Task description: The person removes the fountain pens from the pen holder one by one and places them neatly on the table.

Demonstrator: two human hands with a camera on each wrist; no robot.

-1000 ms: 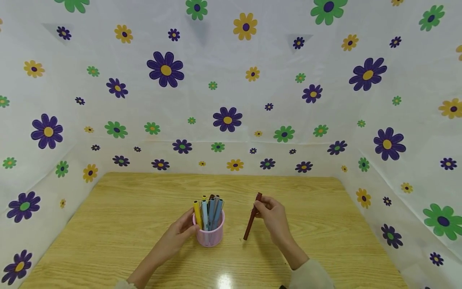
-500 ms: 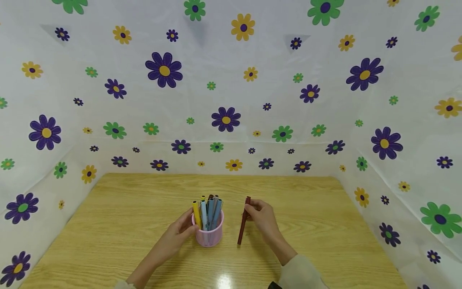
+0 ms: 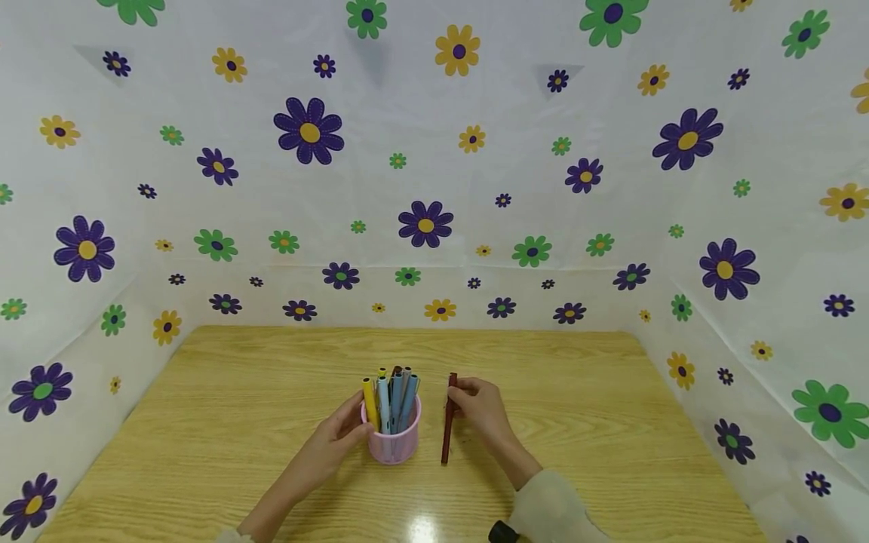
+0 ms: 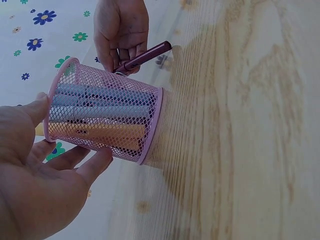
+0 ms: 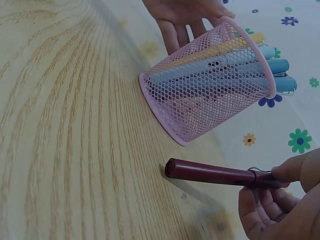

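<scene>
A pink mesh pen cup stands on the table with several capped pens in it, yellow, pale blue, blue and one dark red. My left hand holds the cup from the left, thumb at the rim and fingers round the far side. To the cup's right, my right hand pinches a dark red pen near its clip end, between thumb and fingers. The pen stands nearly upright, its lower end close over the table. In the right wrist view that end points toward the table beside the cup's base.
The wooden table is bounded at the back and sides by a white cloth printed with flowers. A black band shows at the right sleeve.
My right hand has moved left with the dark red pen, toward the cup, and the pen has turned more upright. My left hand and the cup have stayed in place.
</scene>
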